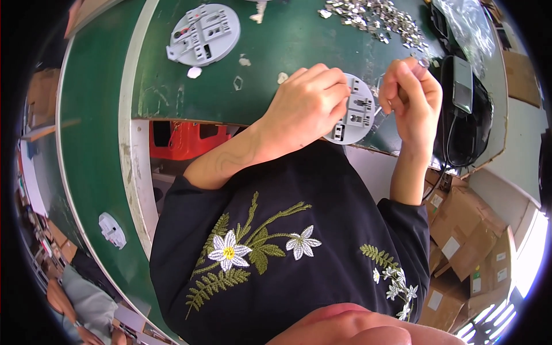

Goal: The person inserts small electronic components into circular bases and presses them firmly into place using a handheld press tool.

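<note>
A round grey plastic base [360, 119] with raised slots and small dark fittings sits near the table's front edge. My left hand [313, 103] is closed over its left side, fingers curled against it, covering part of it. Just right of the base is my right hand [413, 98], its fingers pinched together and raised. Between those fingertips a small shiny metal piece [424, 62] shows. A thin pale tip [378, 111] sticks out below the same fingers; whether it belongs to that piece I cannot tell.
Loose metal pieces [379, 20] are heaped at the far right. Another grey base [215, 34] lies far left. A black bag [474, 129] with a silver device [462, 86] is at right. Below are a red crate [190, 140] and cardboard boxes [463, 221]. Another person [86, 302] is lower left.
</note>
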A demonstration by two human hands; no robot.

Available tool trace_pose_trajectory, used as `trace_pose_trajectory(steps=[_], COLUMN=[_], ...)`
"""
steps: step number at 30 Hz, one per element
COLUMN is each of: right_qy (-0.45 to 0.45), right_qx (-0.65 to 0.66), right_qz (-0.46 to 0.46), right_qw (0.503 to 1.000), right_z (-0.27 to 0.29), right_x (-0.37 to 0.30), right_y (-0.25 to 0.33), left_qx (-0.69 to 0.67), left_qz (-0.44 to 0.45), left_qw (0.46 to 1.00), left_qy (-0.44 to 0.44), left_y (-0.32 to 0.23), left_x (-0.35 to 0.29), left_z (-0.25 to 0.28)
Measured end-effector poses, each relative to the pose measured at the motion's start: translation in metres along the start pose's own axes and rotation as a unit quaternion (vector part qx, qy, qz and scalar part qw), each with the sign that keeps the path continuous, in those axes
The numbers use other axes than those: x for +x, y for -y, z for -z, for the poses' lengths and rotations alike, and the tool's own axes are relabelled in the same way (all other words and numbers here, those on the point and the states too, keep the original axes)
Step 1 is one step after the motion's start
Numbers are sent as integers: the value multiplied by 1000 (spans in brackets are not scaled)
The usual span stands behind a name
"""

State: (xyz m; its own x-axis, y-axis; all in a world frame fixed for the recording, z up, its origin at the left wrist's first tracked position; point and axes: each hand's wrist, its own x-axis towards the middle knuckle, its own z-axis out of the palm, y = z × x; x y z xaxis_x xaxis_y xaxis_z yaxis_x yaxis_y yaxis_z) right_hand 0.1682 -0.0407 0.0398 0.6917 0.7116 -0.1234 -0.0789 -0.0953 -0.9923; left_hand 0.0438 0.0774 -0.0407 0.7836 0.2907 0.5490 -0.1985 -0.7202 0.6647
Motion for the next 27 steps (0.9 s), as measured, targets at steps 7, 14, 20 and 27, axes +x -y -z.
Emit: trace_pose_trajectory(steps=[7,14,20,27], right_qy=[28,150,161,158], right_qx=[209,339,267,227], right_qz=[41,52,58,55], right_qw=[977,927,949,959], right_z=[7,-9,-22,-23], right_x=[23,31,26,24], right_y=[-5,-12,-20,-23], left_qx=[-53,-80,-20,-13], left_qz=[28,61,65,69], left_qw=[998,995,992,993], left_qy=[35,17,102,96], left_y=[6,-3,-5,-3], left_x=[-1,-13,-24,-26], left_z=[1,11,6,4])
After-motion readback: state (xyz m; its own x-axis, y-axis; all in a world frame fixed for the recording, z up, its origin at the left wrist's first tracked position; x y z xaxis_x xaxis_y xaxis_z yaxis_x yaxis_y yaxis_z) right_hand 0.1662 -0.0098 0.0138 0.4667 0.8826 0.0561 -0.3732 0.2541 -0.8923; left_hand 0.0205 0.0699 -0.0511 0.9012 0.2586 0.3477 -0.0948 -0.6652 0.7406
